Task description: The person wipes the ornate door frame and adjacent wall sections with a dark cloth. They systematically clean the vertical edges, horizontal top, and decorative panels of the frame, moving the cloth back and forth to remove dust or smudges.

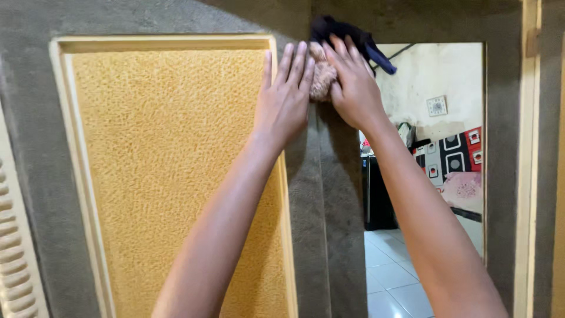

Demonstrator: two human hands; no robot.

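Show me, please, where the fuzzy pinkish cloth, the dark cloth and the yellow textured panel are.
fuzzy pinkish cloth [322, 75], head view, on its middle.
dark cloth [344, 30], head view, on its upper fold.
yellow textured panel [170, 171], head view, on its bare centre.

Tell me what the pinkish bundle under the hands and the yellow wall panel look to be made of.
Pinkish bundle: seems soft fabric, maybe terry or knit, nubby and matte; right hand presses it, left hand rests beside it.
Yellow wall panel: likely painted textured plaster, with a rough, pebbled, matte surface.

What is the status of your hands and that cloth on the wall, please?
Left hand flat on grey wall, fingers spread. Right hand pressing pinkish cloth. Dark cloth hanging just above. Nothing blocking.
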